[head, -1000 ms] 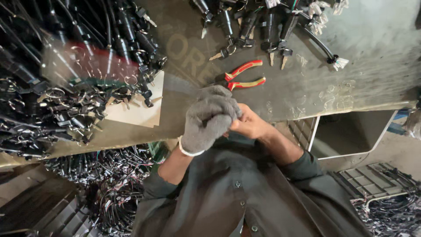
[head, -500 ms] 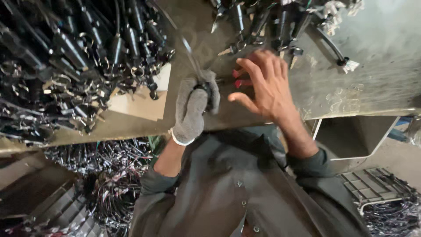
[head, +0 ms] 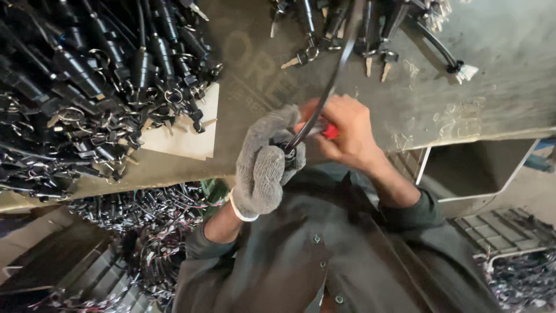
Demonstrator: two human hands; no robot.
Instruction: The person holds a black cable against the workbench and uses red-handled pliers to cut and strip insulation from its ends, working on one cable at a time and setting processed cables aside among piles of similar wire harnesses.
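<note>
Spreading across the top is a big grey metal table (head: 498, 75). On its left side lies a huge heap of black cable parts (head: 87, 81) with little rings and keys. A smaller bunch (head: 347, 29) lies at the far edge. Near the middle, the left hand (head: 263, 165), in a grey glove, is wrapped tight around a black cable (head: 330, 87). The bare right hand (head: 341, 133), just beside it, grips a small red-handled tool (head: 329, 131) touching that cable.

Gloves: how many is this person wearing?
1. The grey glove is on the left hand, which grips a black cable. The right hand is bare and holds a red-handled tool.
</note>
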